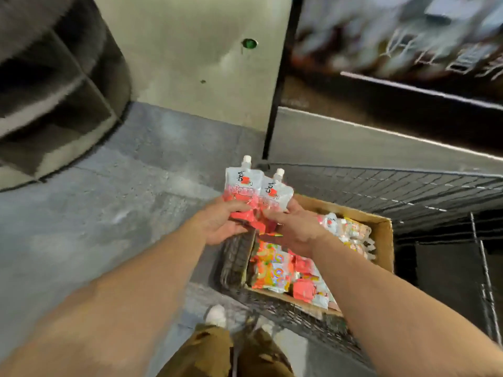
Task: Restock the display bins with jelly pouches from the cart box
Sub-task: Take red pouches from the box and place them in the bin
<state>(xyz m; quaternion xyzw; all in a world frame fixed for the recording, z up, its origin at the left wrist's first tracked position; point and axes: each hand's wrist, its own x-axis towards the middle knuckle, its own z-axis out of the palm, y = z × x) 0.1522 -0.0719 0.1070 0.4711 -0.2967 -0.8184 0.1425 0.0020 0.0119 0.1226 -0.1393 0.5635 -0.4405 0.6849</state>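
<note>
Two jelly pouches [255, 191] with white screw caps, clear tops and red lower halves are held upright side by side, overlapping, above the near-left corner of the cardboard box [381, 235]. The left hand [220, 221] grips the lower part of the left pouch, fingers curled round its front and thumb side toward the camera. The right hand [296, 227] holds the bottom of the right pouch, fingers wrapped behind it; how many further pouches sit between the two hands cannot be told, though some red packaging shows beneath them.

The box lies open inside a wire-mesh cart [381, 191] and holds more pouches [307, 284]: red-and-white ones, a few with yellow and orange print at the near-left, and a cluster of white-capped ones [351, 232] at the far end.

Beyond the cart stands a dark display shelf [408, 85] with blurred goods on it. To the left is a pale wall panel [190, 63] and a curved dark shelving unit [54, 91]. The floor [109, 213] is grey concrete; olive trousers [206, 352] and white shoes [216, 315] show at the bottom edge
</note>
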